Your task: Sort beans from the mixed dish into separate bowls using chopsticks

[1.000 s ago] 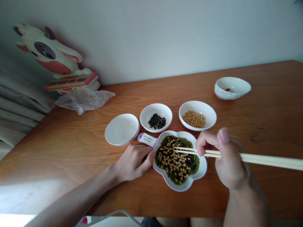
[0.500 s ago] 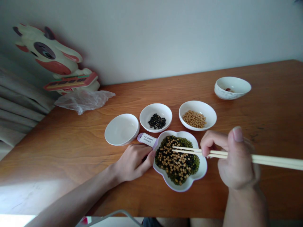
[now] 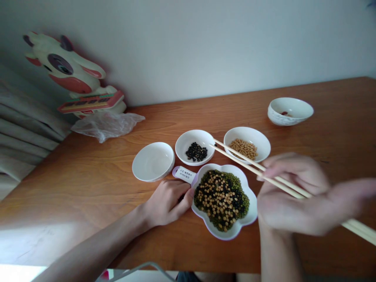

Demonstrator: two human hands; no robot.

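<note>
Beans [image 3: 223, 199], head view: the mix of black, tan and green sits in the flower-shaped dish [image 3: 252, 207] in front of the person. Change: chopsticks [image 3: 242, 163] have swung off the mix; tips are now beyond the dish, by the right rim of the bowl of black beans [image 3: 194, 137]. Dark speck [image 3: 215, 145] between the tips looks like a black bean. My read: one bean is out of the mix and in transit.

Right hand [image 3: 293, 209], right of the dish, grasps the chopsticks; slight blur. Left hand [image 3: 169, 201] hasn't moved: thumb on the dish's left rim, fingers curled by the handle. Can't tell if it grips.

Surface: brown wooden table [image 3: 164, 117]. Bowl of tan beans [image 3: 261, 145] beyond the dish, to the right; plain white bowl [image 3: 154, 160] left of it; deeper bowl [image 3: 274, 116] far back right. Far left of the dish: cow toy [image 3: 64, 70], plastic bag [image 3: 108, 125], curtain [image 3: 26, 121]. Pale wall [image 3: 190, 47] behind all of it.
</note>
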